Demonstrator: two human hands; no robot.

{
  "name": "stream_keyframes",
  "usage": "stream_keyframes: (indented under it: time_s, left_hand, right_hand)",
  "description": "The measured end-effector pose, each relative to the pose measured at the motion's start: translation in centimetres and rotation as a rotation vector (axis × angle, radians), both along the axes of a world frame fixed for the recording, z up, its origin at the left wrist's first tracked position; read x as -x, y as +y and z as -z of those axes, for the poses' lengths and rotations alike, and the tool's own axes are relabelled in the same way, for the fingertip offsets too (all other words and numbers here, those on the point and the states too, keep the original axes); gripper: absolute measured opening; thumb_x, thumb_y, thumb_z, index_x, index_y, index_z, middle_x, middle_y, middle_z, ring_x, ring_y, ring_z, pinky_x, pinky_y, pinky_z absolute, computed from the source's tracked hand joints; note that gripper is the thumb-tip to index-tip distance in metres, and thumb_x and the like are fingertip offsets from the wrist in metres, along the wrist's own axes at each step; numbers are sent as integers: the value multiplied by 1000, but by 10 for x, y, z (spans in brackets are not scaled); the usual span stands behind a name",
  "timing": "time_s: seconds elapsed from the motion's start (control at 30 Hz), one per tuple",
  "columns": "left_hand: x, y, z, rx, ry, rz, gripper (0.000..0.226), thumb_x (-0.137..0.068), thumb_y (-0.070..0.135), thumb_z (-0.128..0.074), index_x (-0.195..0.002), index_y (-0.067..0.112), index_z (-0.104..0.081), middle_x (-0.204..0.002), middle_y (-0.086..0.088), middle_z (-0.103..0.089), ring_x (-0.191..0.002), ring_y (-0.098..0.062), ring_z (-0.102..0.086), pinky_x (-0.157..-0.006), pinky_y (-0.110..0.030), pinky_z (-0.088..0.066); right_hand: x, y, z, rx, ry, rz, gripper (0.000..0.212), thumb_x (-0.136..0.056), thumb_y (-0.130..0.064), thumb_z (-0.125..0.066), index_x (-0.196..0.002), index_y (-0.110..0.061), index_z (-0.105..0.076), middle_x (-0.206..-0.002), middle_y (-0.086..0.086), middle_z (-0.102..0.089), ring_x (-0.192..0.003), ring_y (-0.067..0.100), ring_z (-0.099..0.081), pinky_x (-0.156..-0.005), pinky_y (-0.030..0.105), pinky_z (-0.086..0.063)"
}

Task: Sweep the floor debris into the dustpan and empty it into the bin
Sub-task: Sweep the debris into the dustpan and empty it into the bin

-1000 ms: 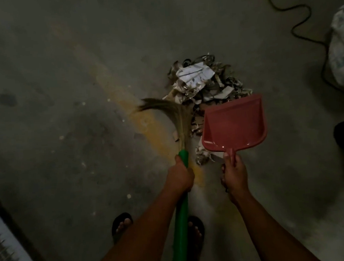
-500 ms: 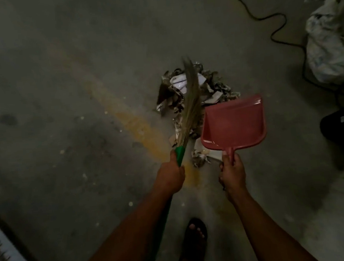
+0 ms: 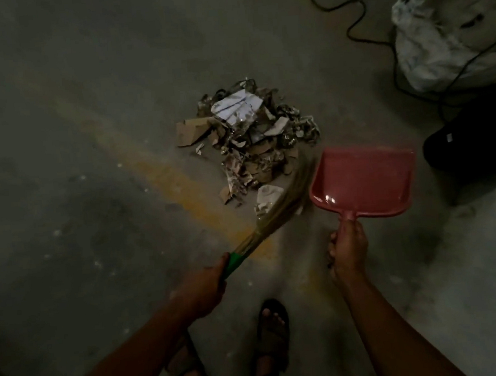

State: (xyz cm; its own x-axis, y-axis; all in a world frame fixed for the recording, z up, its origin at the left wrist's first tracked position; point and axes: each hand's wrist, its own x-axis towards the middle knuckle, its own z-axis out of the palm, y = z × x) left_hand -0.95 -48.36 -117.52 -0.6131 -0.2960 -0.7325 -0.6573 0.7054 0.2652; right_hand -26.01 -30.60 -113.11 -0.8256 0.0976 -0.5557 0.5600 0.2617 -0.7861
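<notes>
1. Nearest, two sandalled feet [image 3: 273,330] on the concrete floor [image 3: 95,198], against one foot showing half a second ago.
2. Left hand [image 3: 202,288] clenched round the green handle [image 3: 233,262] of one broom [image 3: 274,209], now slanting up and right instead of standing nearly upright over the heap.
3. Bristles blurred, now lying at the near right edge of the debris pile [image 3: 252,140], just beside the pan's left rim.
4. Right hand [image 3: 348,248] grasping the stub handle of one pink dustpan [image 3: 364,182], held as before, tray facing up, with nothing seen inside.
5. One heap of torn cardboard and paper scraps beyond the broom, left of the dustpan; more of it uncovered than before, a brown cardboard piece plain at its left.
6. Farther right, one dark object [image 3: 472,139].
7. Farthest, one white sack [image 3: 447,30] and a black cable [image 3: 355,18] snaking across the floor.
</notes>
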Motion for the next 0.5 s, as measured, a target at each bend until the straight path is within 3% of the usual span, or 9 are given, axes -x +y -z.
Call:
stream_keyframes:
  time_s: [0.1, 0.27, 0.37, 0.43, 0.5]
  left_hand:
    - [4, 3, 15, -53, -67, 113, 74, -104, 34, -44, -164, 35, -1, -121, -11, -66, -88, -28, -66, -73, -37, -56]
    - [19, 2, 30, 15, -197, 142, 67, -105, 23, -39, -162, 39, -8, -108, -6, -59, -71, -20, -56, -59, -36, -55]
    - [28, -9, 40, 47, -210, 65, 63, -105, 24, -38, -162, 35, -15, -108, -8, -56, -82, -25, -58, -79, -45, -61]
    - [39, -19, 41, 91, -185, 34, 61, -105, 24, -38, -162, 32, -18, -103, -9, -56, -84, -27, -60, -80, -46, -61]
    - [55, -30, 37, 130, -155, 11, 61, -104, 23, -42, -161, 30, -20, -113, -13, -61, -92, -31, -65, -81, -45, -60]
  right_hand:
    - [-1, 13, 4, -11, -19, 20, 44, -98, -67, -48, -91, -26, -60, -65, 0, -47, -38, 11, -32, -42, 17, -25]
    - [-7, 34, 17, -35, -74, -31, 43, -99, -66, -49, -91, -26, -62, -65, 0, -48, -38, 11, -31, -42, 17, -25]
    - [-13, 44, 24, -13, -120, -76, 41, -99, -64, -51, -88, -26, -61, -66, 1, -49, -38, 11, -31, -42, 18, -24]
    - [-16, 47, 26, 25, -139, -100, 39, -99, -63, -52, -89, -26, -61, -67, 2, -49, -38, 12, -31, -43, 18, -24]
    - [-19, 48, 27, 42, -146, -107, 40, -99, -63, -52, -91, -25, -61, -66, 1, -50, -37, 12, -30, -44, 18, -24]
